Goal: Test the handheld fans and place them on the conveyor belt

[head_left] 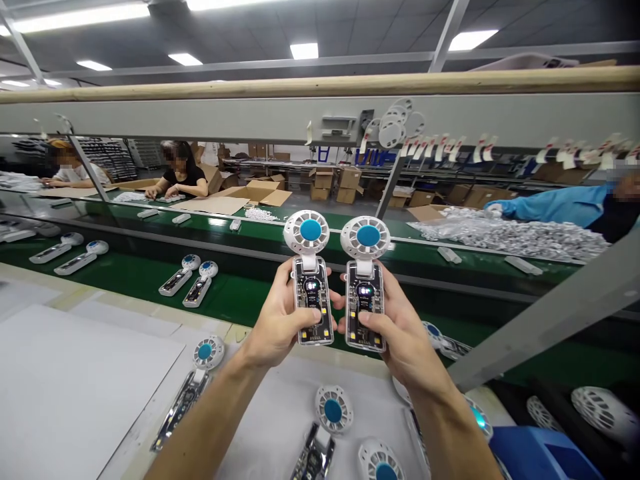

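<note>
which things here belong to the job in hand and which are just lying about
In the job: left fan, in the left hand; right fan, in the right hand; probably the matching fans on the white table.

Seemingly just about: cardboard boxes beyond the green belt; paper strips along the beam.

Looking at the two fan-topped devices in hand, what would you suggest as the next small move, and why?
I'd probably hold both devices level and compare their lit displays, since the left hand and right hand grip them upright, side by side, with neither display covered.
</note>
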### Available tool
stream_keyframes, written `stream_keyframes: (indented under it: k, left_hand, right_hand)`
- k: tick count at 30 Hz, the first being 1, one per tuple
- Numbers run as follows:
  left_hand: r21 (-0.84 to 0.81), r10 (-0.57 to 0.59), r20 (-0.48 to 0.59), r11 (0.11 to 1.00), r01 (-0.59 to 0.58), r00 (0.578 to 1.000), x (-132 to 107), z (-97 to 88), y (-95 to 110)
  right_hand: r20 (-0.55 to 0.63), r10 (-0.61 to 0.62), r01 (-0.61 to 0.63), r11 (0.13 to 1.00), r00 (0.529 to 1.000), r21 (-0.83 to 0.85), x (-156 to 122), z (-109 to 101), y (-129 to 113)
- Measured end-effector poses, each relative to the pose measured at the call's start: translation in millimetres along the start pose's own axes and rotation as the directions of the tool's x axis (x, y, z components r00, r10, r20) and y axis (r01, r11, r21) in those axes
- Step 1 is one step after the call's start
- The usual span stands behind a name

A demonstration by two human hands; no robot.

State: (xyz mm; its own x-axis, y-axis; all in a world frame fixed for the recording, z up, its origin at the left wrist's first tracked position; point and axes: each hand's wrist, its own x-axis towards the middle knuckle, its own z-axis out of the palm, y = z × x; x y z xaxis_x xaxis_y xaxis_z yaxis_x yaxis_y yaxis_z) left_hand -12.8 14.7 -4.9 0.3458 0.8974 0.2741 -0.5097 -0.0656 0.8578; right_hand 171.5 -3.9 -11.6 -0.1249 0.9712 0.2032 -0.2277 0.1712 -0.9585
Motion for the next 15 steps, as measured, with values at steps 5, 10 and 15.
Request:
stream_keyframes:
  k: [5,10,15]
  left_hand:
    - [-0.033,-0.007,0.024,0.999,0.007,1.0,0.3,0.2,-3.0]
    - [-0.069,0.013,0.047,0.998,-0.009,0.999,-1.4,2.4,-3.9]
    - [-0.038,0.0,0.04,0.999,0.001,0.999,-2.2,3.6,-6.1]
  right_hand:
    - [0.01,-0.043,0.042,0.999,0.999,0.024,-0.8,-0.2,0.6]
    - [0.028,-0.071,0.069,0.995,0.997,0.068,-1.3,-4.2,2.9]
    - [0.035,-0.115,0.113,0.992,0.993,0.062,0.8,-8.2,4.0]
